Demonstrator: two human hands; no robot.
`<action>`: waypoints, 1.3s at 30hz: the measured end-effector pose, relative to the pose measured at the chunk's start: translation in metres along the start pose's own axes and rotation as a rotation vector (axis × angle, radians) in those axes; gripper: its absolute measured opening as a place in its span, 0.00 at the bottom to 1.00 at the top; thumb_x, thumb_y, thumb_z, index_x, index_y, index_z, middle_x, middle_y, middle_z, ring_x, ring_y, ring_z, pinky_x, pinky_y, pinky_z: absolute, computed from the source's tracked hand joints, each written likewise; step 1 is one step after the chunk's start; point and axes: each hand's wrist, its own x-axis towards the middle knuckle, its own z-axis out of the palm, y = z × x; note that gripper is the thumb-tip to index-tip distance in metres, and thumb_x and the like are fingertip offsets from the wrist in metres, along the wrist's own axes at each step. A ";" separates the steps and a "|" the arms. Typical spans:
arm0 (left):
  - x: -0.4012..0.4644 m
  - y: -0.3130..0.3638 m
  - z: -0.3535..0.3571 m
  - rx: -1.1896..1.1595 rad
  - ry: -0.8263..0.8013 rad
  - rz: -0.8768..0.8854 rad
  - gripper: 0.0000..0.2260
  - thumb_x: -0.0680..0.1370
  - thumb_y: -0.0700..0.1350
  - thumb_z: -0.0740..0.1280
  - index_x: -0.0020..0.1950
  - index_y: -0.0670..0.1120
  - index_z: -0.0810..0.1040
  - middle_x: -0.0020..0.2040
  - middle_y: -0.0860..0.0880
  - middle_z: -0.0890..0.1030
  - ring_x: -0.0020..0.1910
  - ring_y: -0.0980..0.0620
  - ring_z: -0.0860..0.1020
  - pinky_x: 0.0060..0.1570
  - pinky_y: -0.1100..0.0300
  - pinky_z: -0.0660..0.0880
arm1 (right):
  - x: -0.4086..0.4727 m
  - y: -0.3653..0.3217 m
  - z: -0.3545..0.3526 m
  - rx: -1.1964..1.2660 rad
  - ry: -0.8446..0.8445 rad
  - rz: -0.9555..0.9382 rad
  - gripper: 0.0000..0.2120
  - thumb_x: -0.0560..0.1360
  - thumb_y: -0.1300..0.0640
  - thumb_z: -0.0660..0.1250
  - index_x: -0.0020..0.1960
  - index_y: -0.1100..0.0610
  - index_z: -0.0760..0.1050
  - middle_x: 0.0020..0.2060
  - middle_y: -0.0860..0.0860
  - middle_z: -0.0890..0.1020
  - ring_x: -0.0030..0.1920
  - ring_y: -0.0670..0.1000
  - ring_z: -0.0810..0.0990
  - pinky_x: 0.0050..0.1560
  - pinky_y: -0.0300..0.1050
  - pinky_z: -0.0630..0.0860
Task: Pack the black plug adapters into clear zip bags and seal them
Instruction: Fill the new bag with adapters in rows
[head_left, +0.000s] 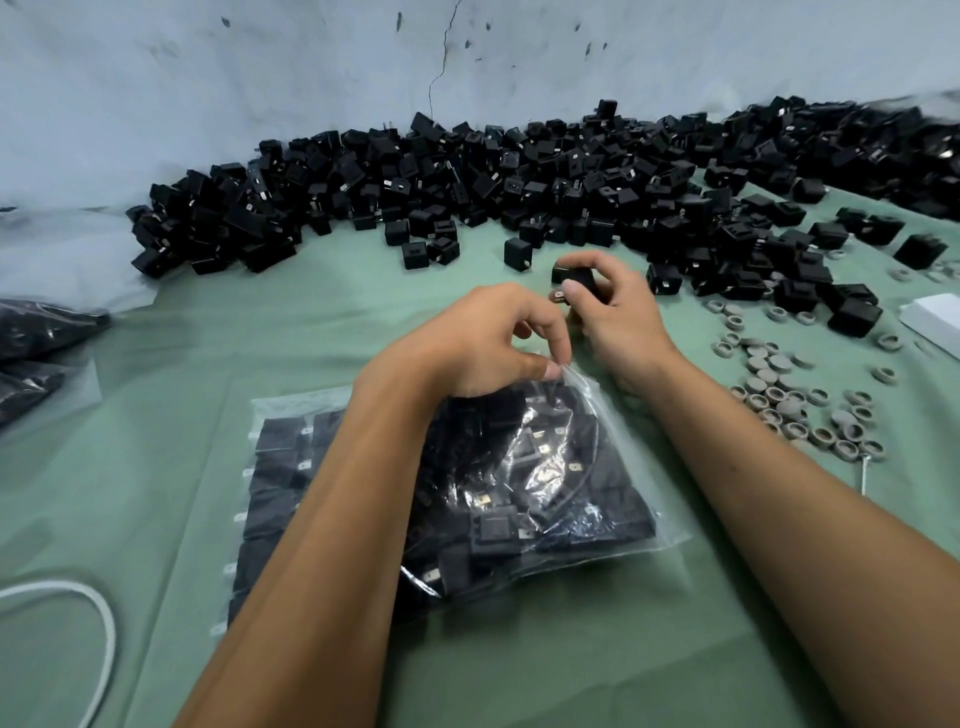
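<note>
A clear zip bag (524, 483) partly filled with black plug adapters lies on the green cloth in front of me. My left hand (483, 343) pinches the bag's open upper edge between thumb and fingers and lifts it. Just beyond the bag's mouth, my right hand (608, 306) grips one black plug adapter (571, 278) with its metal prongs pointing left. A flat filled bag (280, 467) with adapters in neat rows lies under the open bag, to its left. A big heap of loose adapters (467, 182) runs along the back wall.
Several small grey rings and caps (789, 384) are scattered at the right. A white box corner (935, 317) shows at the right edge. More filled bags (36, 338) sit at the left edge, and a white cable (98, 618) loops at the lower left.
</note>
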 end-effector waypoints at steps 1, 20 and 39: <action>-0.001 0.000 0.000 -0.004 0.000 -0.002 0.05 0.76 0.45 0.76 0.45 0.56 0.84 0.51 0.60 0.80 0.61 0.56 0.76 0.62 0.48 0.76 | -0.009 -0.001 -0.004 0.095 0.014 0.031 0.08 0.82 0.58 0.68 0.61 0.53 0.79 0.43 0.49 0.87 0.38 0.45 0.81 0.42 0.43 0.79; -0.004 0.009 -0.007 -0.052 0.137 0.074 0.05 0.74 0.42 0.78 0.45 0.52 0.87 0.54 0.54 0.82 0.58 0.57 0.78 0.60 0.46 0.77 | -0.068 -0.026 -0.046 -0.099 -0.342 -0.085 0.19 0.66 0.53 0.83 0.55 0.49 0.84 0.40 0.39 0.83 0.40 0.48 0.77 0.45 0.47 0.77; -0.004 0.012 -0.006 -0.069 0.173 0.095 0.05 0.74 0.40 0.78 0.45 0.51 0.87 0.53 0.53 0.82 0.57 0.56 0.78 0.59 0.47 0.78 | -0.080 -0.032 -0.018 -0.007 -0.121 -0.169 0.13 0.72 0.56 0.81 0.49 0.60 0.79 0.37 0.57 0.86 0.41 0.65 0.83 0.44 0.63 0.81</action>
